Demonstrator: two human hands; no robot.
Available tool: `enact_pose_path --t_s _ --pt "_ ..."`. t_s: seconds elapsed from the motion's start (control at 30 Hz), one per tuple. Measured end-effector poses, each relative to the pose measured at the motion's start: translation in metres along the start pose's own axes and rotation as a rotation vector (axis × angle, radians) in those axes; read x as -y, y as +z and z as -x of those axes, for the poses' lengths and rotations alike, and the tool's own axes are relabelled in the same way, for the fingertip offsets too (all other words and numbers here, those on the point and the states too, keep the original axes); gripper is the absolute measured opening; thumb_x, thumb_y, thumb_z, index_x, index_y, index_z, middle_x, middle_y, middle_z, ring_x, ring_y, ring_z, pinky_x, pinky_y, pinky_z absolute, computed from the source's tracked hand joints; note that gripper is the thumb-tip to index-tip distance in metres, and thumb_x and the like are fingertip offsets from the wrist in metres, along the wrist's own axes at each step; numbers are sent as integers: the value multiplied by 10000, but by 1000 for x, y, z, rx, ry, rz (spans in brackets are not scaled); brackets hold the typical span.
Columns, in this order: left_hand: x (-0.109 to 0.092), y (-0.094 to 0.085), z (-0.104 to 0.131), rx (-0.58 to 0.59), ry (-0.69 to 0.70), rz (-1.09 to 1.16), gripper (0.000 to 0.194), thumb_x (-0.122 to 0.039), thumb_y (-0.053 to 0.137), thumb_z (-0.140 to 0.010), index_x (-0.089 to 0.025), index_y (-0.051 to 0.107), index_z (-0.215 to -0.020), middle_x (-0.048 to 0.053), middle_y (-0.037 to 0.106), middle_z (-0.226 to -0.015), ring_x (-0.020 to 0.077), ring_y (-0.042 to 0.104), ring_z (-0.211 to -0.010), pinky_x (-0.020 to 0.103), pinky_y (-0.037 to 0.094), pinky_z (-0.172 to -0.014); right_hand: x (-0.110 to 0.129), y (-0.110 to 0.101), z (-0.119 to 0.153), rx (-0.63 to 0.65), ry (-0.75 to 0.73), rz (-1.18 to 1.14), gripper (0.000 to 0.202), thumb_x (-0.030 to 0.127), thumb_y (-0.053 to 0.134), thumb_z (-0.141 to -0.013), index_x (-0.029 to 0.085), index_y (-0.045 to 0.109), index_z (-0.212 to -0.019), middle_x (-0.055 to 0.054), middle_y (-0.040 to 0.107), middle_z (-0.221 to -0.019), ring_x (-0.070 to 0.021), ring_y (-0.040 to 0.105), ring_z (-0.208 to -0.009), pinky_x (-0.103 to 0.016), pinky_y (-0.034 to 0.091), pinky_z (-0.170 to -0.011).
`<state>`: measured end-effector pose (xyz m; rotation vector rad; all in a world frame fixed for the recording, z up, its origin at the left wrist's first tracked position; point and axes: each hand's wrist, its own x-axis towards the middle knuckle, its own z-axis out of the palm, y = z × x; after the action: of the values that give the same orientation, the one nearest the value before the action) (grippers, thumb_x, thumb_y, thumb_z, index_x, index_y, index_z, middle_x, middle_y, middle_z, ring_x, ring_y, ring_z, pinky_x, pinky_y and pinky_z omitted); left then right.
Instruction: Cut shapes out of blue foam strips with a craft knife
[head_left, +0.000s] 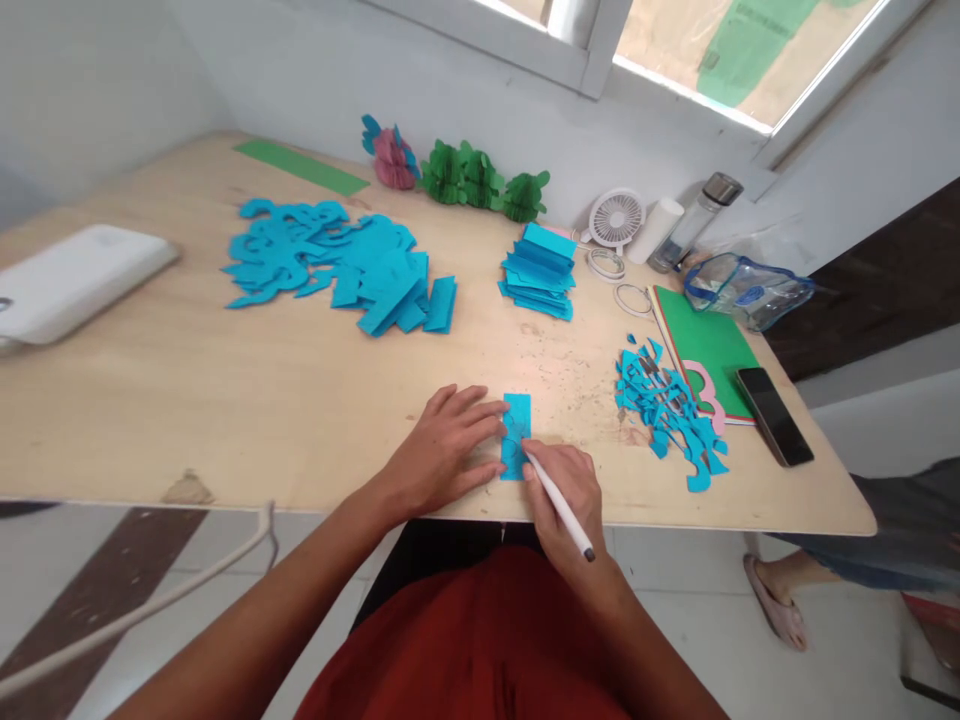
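Observation:
A small blue paper strip (516,410) lies upright before me near the table's front edge, with faint curved lines on it. My left hand (454,445) rests flat with fingers spread, its fingertips on the strip's left side. In my right hand (566,490) is a white pen (559,502), its dark end towards me and its tip end at the strip's right side. The tip itself is hidden by my fingers. Beyond the strip sits a stack of folded blue paper pieces (538,270).
Cut blue shapes (300,250) pile at the back left; blue scraps (667,400) lie right, beside green paper (705,340) and a phone (774,415). Along the wall are green paper figures (480,178), a small fan (616,218) and a bottle (694,225). A white device (82,280) stands left.

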<state>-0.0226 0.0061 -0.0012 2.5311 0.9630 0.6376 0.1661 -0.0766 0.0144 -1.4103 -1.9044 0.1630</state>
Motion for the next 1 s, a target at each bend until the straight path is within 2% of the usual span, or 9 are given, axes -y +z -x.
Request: enact_pose_path --t_s 0.23,0.4,0.53,0.8,1.0 --pt "-4 -3 0 -47 -12 40 287 -359 532 -905 -232 608 -1150 69 628 -1308 300 461 -1300 522 308 -1102 1 6 0 -59 -65 94 235 178 470 -985 165 628 -1158 -78 734 -892 -220 642 -851 -378 457 -773" --pt "-8 0 -10 -155 -108 83 161 -273 516 -901 -209 638 -984 72 675 -1077 248 568 -1099 440 424 -988 0 8 0 -60 -81 130 251 185 450 -993 149 640 -1153 -83 727 -860 -221 634 -853 -374 451 -775" --pt "-13 2 -20 -123 -190 33 74 -253 594 -836 -205 648 -851 65 656 -971 245 576 -986 440 442 -939 -1 8 1 -63 -86 154 260 195 443 -994 152 650 -1147 -83 718 -850 -223 631 -853 -374 454 -772" --pt "-21 1 -27 -95 -239 -19 48 -199 615 -788 -204 663 -788 61 640 -895 240 571 -915 431 449 -890 0 8 2 -29 -70 180 274 206 425 -1001 164 642 -1162 -86 717 -869 -224 619 -840 -374 444 -768" --pt "-30 5 -24 -161 -277 -16 59 -151 600 -786 -199 631 -770 66 653 -935 241 583 -963 423 444 -914 -6 12 6 -173 -67 80 270 172 440 -989 164 603 -1204 -101 728 -980 -227 651 -909 -385 474 -811"
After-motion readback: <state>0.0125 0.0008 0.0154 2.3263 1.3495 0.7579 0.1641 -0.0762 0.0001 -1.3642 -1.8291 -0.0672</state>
